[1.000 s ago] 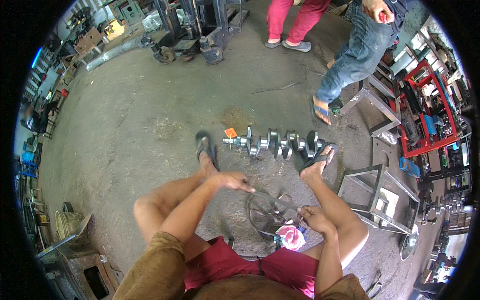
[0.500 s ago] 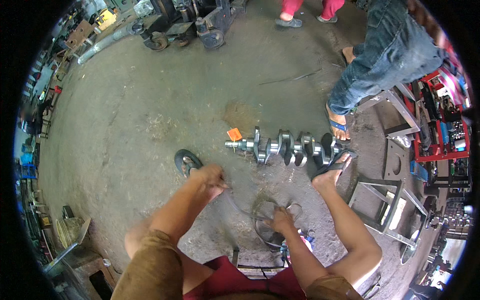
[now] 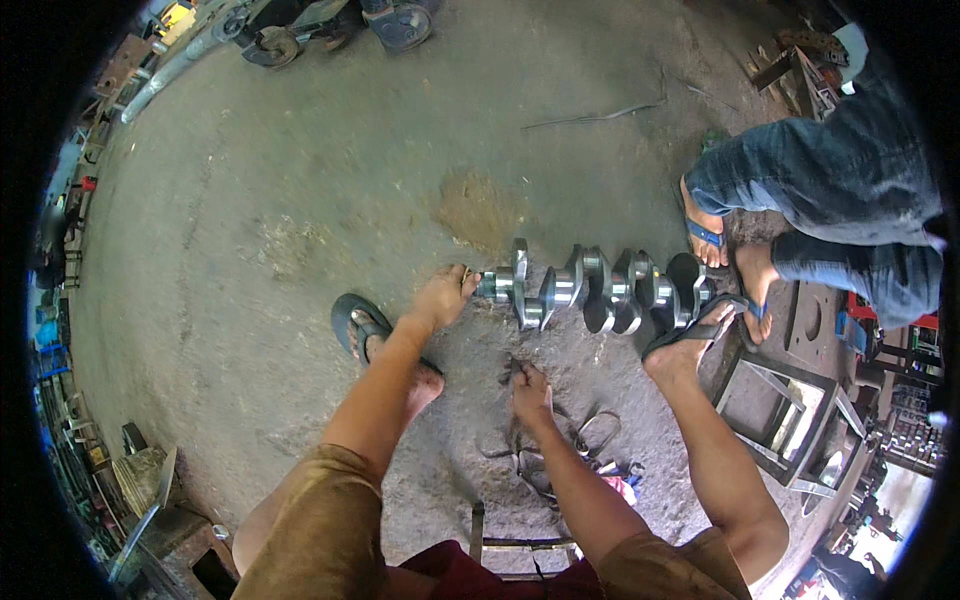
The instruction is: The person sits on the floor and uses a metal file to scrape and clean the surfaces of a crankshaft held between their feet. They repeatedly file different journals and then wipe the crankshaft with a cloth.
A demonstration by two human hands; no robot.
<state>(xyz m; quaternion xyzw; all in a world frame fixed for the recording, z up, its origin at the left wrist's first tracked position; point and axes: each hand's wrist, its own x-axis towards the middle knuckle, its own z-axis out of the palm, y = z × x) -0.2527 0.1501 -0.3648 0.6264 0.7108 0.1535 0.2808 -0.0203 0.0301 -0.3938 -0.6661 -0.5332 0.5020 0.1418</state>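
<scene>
A shiny crankshaft (image 3: pixel 562 286) lies on the floor in front of me, between my sandalled feet. My left hand (image 3: pixel 446 297) is closed round its narrow left end. No orange tag shows there; the hand covers that end. My right hand (image 3: pixel 530 390) is low over the floor, just nearer than the crankshaft and apart from it. Its fingers are drawn together, with something dark at the tips that is too small to name. Behind that hand, a loose coil of dark strip (image 3: pixel 520 458) lies on the floor. My right sandal (image 3: pixel 690 335) rests against the crankshaft's right end.
Another person's legs in blue jeans (image 3: pixel 820 180) stand at the right, feet close to the crankshaft. A metal frame (image 3: pixel 775 410) is on the floor at right. A wheeled machine (image 3: pixel 400 25) stands at the far side. A wooden block (image 3: pixel 165 530) sits at lower left.
My left hand has gone from the strip by my left foot to the crankshaft's end. My right hand has moved forward from the coil. The person in jeans has shifted rightward in view.
</scene>
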